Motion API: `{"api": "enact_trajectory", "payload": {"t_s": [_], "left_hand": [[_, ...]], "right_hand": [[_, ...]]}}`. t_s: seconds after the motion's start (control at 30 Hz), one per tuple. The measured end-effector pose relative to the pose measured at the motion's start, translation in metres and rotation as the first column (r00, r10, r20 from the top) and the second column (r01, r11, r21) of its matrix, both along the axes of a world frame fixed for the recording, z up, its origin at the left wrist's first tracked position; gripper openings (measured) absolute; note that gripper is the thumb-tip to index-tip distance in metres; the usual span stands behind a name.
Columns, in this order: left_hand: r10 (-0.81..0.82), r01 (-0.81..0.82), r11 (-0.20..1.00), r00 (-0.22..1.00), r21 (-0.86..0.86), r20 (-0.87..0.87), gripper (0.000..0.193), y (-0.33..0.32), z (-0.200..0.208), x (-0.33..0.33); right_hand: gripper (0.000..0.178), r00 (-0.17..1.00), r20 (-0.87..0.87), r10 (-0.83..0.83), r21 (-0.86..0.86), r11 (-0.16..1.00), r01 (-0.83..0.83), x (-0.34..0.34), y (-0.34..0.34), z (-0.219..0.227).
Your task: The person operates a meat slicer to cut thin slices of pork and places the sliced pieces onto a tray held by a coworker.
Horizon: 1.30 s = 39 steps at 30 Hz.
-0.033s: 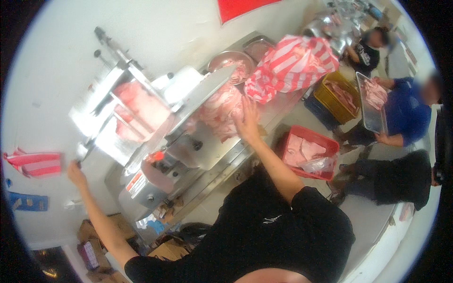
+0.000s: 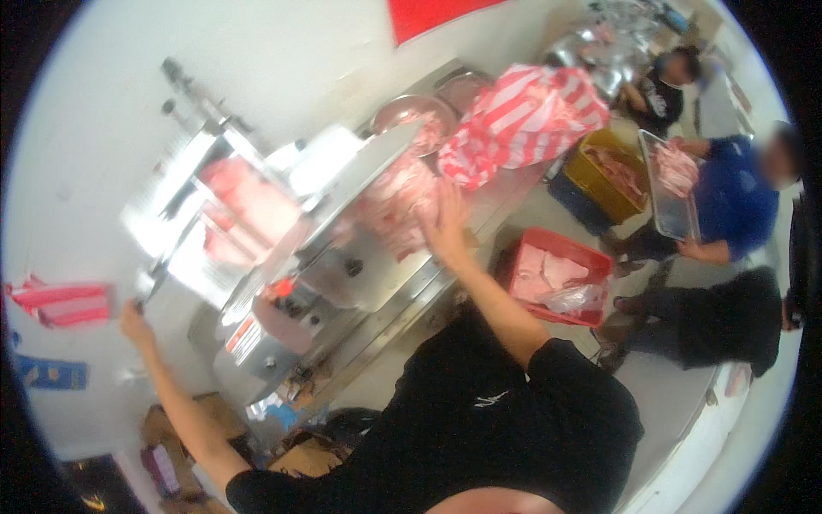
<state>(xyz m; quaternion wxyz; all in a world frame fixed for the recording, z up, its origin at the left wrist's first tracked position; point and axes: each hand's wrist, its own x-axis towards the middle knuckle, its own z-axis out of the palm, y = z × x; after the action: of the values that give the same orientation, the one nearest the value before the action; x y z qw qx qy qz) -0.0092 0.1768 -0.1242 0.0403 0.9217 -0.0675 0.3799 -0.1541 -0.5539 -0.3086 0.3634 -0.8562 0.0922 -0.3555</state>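
A steel meat slicer (image 2: 342, 265) stands on the counter with a pink block of meat (image 2: 248, 201) on its carriage. My left hand (image 2: 135, 322) reaches far left and grips the slicer's handle (image 2: 152, 287). My right hand (image 2: 445, 224) is raised with its fingers spread, flat against the pile of pink sliced meat (image 2: 396, 204) at the blade's outlet. The picture is blurred, so finer detail of the fingers is lost.
A red-and-white striped bag (image 2: 527, 120) and a steel bowl (image 2: 411, 116) sit behind the slicer. On the floor are a red crate (image 2: 591, 257) and a yellow crate (image 2: 591, 176) of meat. A person in blue (image 2: 732, 201) holds a steel tray (image 2: 672, 214); two others stand nearby.
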Motion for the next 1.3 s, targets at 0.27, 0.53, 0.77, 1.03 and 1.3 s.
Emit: {"api": "enact_trajectory", "payload": {"t_s": [0.27,0.53,0.77,1.03,1.3], "left_hand": [[-0.048,0.004,0.982,0.972,-0.188,-0.229,0.040,0.067,-0.019,0.005],[-0.292,0.178,0.895,0.927,-0.409,-0.235,0.045,-0.120,-0.011,0.072],[-0.251,0.143,0.939,0.908,-0.314,-0.335,0.049,-0.221,0.030,0.055],[-0.052,-0.082,0.913,0.948,-0.399,-0.314,0.042,-0.069,0.006,0.008],[0.120,-0.045,0.792,0.989,-0.609,0.082,0.043,-0.071,0.028,-0.116]], "right_hand": [[0.039,0.863,0.252,0.438,-0.166,0.898,-0.408,-0.041,0.067,-0.036],[0.033,0.680,0.222,0.699,-0.251,0.715,-0.653,-0.019,0.110,-0.052],[0.035,0.636,0.215,0.741,-0.206,0.671,-0.712,-0.023,0.108,-0.045],[0.034,0.600,0.221,0.769,-0.173,0.636,-0.752,-0.049,0.035,-0.065],[0.017,0.968,0.155,0.199,0.148,0.964,-0.222,-0.041,-0.082,-0.036]]}}
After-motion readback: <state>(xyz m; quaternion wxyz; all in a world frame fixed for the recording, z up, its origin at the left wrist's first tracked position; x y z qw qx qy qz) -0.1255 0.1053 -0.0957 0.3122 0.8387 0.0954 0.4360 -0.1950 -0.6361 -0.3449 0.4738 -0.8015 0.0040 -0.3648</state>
